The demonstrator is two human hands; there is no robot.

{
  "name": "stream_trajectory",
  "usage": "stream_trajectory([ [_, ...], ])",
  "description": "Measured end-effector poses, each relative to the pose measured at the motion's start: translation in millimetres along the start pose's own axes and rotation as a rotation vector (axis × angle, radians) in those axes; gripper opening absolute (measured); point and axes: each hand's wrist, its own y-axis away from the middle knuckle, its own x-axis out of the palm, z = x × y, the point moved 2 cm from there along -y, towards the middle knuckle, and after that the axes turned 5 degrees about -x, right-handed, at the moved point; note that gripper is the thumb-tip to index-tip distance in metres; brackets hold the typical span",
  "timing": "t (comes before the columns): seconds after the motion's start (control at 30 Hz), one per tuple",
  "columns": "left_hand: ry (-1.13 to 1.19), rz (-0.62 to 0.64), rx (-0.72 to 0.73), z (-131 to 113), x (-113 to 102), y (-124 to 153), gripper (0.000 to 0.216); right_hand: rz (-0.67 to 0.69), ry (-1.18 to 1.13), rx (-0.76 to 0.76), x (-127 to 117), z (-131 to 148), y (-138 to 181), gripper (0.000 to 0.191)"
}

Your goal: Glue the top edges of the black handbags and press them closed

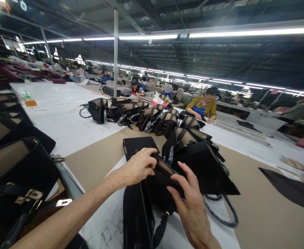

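A black handbag (161,192) with a beige lining stands in front of me, its opening facing up. My left hand (139,167) is closed on the left end of its top edge, fingers curled over the rim. At the right end of the same edge, my right hand (189,204) pinches the rim between thumb and forefinger, with another finger raised off it. Below hangs a black strap (161,228) with a small gold-coloured fitting. A larger black bag (201,167) with a plastic-wrapped handle lies just beyond my right hand.
Many black handbags (141,114) stand grouped farther along the white table (56,117). More bags (14,155) fill the left side. A bottle of amber liquid (30,101) stands at the back left. Across the table, a person in a yellow patterned top (206,107) works. Brown board (95,152) covers part of the tabletop.
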Motion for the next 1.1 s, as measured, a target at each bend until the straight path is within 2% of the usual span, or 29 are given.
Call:
stream_trajectory([
  [0.3,0.032,-0.005,0.022,2,-1,1,0.014,-0.018,0.043,-0.064,4,0,-2,0.017],
  [0.5,0.048,-0.002,0.001,1,-2,2,0.014,0.023,0.102,-0.120,5,-1,-5,0.018],
  [0.8,0.104,0.000,-0.017,2,-4,3,0.013,0.088,0.144,-0.098,8,-3,-6,0.019],
  [0.9,0.111,0.019,0.010,3,-6,4,0.009,0.147,0.073,-0.036,5,1,-10,0.021],
  [1.0,0.081,0.029,0.037,3,-7,3,0.008,0.228,-0.099,0.112,0,1,-14,0.021],
  [1.1,0.010,-0.002,-0.003,3,-8,-1,0.010,0.182,-0.237,0.217,-1,-5,-12,0.017],
])
